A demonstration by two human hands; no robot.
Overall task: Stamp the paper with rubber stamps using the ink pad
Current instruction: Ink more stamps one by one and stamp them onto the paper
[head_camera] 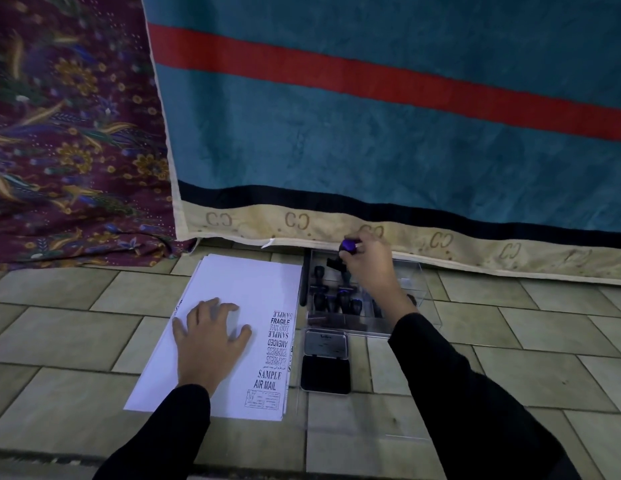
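A stack of white paper (239,292) lies on the tiled floor, with a column of black stamped words along its right edge. My left hand (208,332) rests flat on the paper with fingers spread. To the right, my right hand (369,268) grips a rubber stamp (347,249) with a purple knob, held above a clear plastic box (425,299) that holds several black-handled stamps (333,299). In front of the box sits the open ink pad (325,374), its black pad facing up and its lid (326,344) folded back.
A teal blanket (388,133) with a red stripe and beige hem hangs behind the box. A purple floral cloth (70,133) hangs at the left. Pale tiles (510,341) cover the floor around the paper and box.
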